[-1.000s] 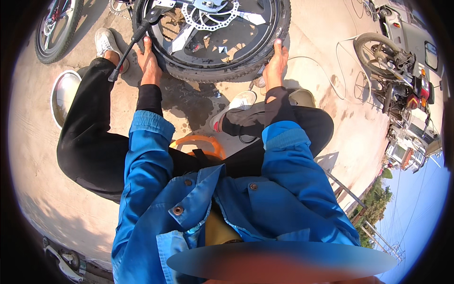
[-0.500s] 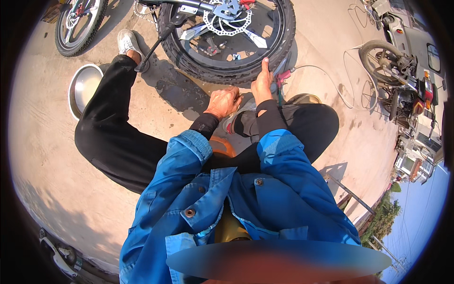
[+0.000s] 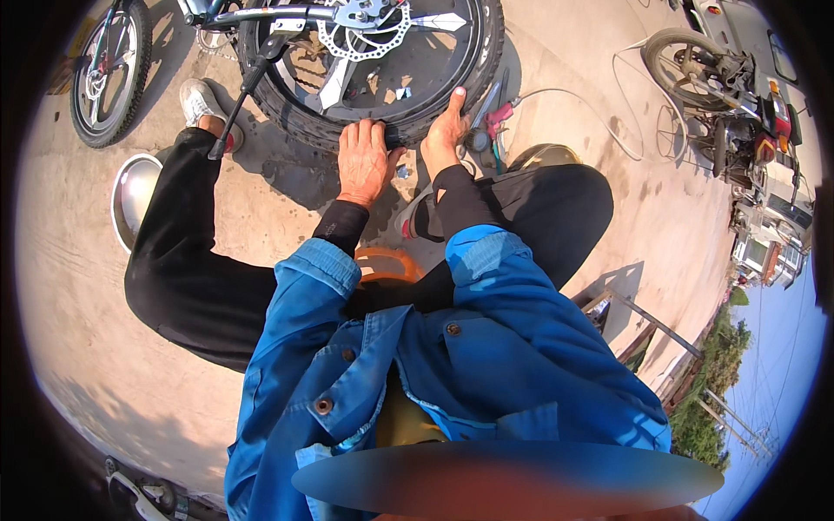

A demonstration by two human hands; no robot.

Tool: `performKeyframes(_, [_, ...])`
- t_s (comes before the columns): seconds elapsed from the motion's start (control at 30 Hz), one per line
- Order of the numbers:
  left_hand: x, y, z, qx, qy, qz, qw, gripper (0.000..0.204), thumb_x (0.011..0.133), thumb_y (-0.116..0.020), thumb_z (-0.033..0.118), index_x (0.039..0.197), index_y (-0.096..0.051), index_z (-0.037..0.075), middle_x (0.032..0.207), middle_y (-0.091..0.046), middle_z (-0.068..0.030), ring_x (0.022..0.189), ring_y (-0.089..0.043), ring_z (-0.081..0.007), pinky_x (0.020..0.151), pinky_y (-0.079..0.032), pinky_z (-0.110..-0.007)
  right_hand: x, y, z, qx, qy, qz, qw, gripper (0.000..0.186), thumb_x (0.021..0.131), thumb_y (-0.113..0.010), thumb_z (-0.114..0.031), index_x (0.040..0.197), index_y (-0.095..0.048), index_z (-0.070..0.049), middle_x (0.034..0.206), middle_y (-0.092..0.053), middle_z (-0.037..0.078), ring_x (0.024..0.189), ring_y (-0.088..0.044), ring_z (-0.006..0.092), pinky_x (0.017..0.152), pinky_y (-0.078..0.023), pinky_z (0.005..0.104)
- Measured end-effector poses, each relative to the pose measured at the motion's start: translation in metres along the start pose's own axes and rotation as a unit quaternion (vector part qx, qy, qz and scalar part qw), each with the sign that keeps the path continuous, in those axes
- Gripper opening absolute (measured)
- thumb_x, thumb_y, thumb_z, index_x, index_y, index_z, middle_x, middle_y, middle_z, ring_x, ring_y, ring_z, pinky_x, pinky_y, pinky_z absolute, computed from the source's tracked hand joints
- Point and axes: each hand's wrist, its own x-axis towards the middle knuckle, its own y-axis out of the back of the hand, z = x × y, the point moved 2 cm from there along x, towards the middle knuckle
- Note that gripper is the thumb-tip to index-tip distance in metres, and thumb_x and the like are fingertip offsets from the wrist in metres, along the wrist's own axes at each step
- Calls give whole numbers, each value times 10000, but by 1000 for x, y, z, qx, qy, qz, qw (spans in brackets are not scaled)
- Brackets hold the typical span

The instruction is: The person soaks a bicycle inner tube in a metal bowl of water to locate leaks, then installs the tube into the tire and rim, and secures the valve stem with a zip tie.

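A bicycle lies on its side, its wheel with a black knobby tire (image 3: 488, 74) directly in front of me. A silver brake disc (image 3: 365, 43) sits at the wheel's hub. My left hand (image 3: 363, 165) has its fingers laid over the tire's near edge, thumb pointing right. A little to the right, my right hand (image 3: 443, 137) grips the same edge, thumb stretched up along the tire's side; its other fingers are mostly hidden. Beside that hand lies a pink-ended tool (image 3: 499, 116) joined to a pale hose (image 3: 573, 97).
The bicycle's kickstand (image 3: 236, 113) sticks out toward my left shoe (image 3: 200, 100). A metal basin (image 3: 130, 195) stands beyond my left leg, and the other bicycle wheel (image 3: 135, 82) lies far left. An orange stool (image 3: 391, 260) is beneath me. A motorcycle (image 3: 725, 95) stands at the far right.
My left hand has gone from a loosely curled pose below the tire to fingers over its edge. My right hand stays at the tire. The whole view has shifted somewhat.
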Motion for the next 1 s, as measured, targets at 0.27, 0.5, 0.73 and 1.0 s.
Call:
performKeyframes(0.27, [1,-11,23,-52,-62,-22,996,494,857,-641,49,1350,-652,19,1243,-598,-127,1141,-568,-337,1015,-481,-435,42,9,-38,7,2,-123,992,980,956,-755,-563,1617,-327,21,1636,-408,197,1435,-469,326,1152,-437,452])
performKeyframes(0.5, [5,1,18,-137,-51,-15,989,407,859,-666,-11,1264,-680,30,1225,-616,-113,1155,-593,-331,981,-522,-400,-11,6,26,-16,-59,-35,997,788,1020,-677,-547,1457,-515,88,1448,-600,193,1230,-616,298,1042,-511,437])
performKeyframes(0.73, [6,38,-31,29,21,-72,997,587,834,-841,349,1311,-658,60,1316,-609,-133,1319,-532,-373,1253,-274,-545,34,6,-39,-54,73,-48,995,1008,973,-691,-626,1593,-338,87,1588,-456,262,1425,-494,360,1168,-428,479])
performKeyframes(1.0, [11,28,-16,-13,-20,-47,999,492,792,-868,295,1198,-710,65,1113,-611,-102,1074,-574,-323,964,-480,-447,2,4,-1,-92,-93,46,990,1023,918,-703,-714,1411,-516,162,1452,-581,263,1244,-605,346,1051,-495,441])
